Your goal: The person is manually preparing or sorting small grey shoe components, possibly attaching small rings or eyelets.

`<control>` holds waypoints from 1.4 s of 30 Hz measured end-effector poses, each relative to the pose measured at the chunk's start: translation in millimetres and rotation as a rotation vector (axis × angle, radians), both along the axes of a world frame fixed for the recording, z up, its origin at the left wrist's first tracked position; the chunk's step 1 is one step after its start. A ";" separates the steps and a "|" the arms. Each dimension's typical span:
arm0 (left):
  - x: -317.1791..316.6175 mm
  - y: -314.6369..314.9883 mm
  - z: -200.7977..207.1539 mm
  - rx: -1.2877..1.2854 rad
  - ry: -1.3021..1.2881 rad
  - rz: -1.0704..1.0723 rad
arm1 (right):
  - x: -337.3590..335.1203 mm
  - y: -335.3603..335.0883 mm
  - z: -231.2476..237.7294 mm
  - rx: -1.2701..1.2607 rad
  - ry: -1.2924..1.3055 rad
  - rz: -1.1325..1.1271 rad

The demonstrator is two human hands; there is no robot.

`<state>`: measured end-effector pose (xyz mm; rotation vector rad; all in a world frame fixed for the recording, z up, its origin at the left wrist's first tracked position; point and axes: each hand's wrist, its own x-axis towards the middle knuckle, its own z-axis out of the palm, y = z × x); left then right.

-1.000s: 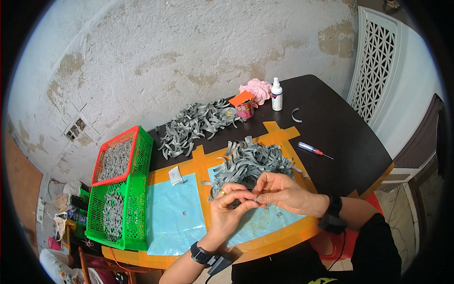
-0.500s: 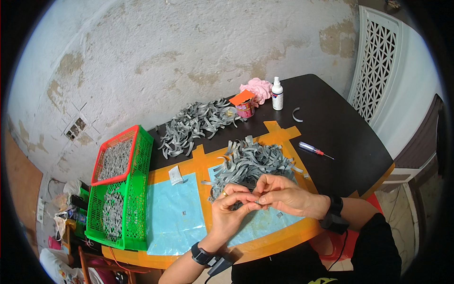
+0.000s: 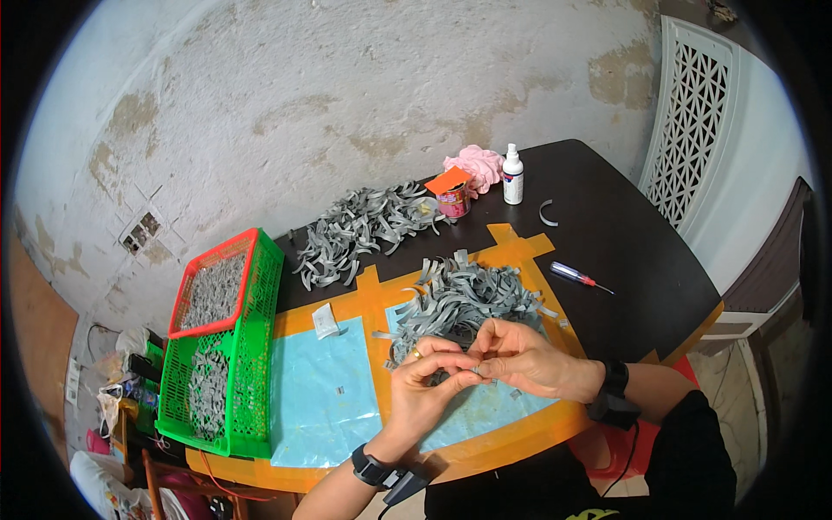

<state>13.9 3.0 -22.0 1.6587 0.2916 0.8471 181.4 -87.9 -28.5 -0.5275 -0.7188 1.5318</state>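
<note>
Both hands meet over the front of the table, fingertips touching. My left hand (image 3: 426, 383), a ring on one finger, pinches a small grey piece (image 3: 476, 368) between thumb and fingers. From the other side my right hand (image 3: 525, 359) grips the same piece with its thumb and forefinger. Most of it is hidden by the fingers, so its exact kind is unclear. Just beyond the hands rises a heap of curved grey strips (image 3: 472, 295), partly covered by my fingers. Under my wrists lies a light blue sheet (image 3: 316, 407) edged with orange tape (image 3: 368, 299).
A green basket (image 3: 253, 373) with a red-rimmed basket (image 3: 257, 260) stands left, both holding small grey pieces. Farther back are another strip heap (image 3: 364, 230), a can (image 3: 453, 202), a pink cloth (image 3: 478, 165) and a white bottle (image 3: 512, 178). A screwdriver (image 3: 574, 275) lies right.
The view has shifted very slightly. My fingertips have moved a little around the small grey piece, and both hands stay pinched together in nearly the same place.
</note>
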 end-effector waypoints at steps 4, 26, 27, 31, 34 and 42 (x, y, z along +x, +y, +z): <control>-1.7 1.5 -1.1 0.052 0.020 0.006 | -2.3 0.6 -0.3 0.011 -0.039 -0.018; -3.9 3.4 8.1 0.295 0.188 0.140 | 11.1 -0.4 13.0 0.279 -0.708 -0.267; -4.1 3.8 8.7 0.295 0.189 0.139 | 11.5 -0.7 13.6 0.292 -0.754 -0.270; -6.2 9.0 10.0 0.177 0.235 0.000 | 14.6 -1.0 13.2 0.356 -0.902 -0.253; -6.8 8.9 11.3 0.147 0.249 -0.072 | 11.4 1.0 8.4 0.230 -0.757 -0.201; -5.7 4.1 12.1 0.438 0.303 0.063 | 13.4 2.1 10.0 0.033 -0.587 -0.009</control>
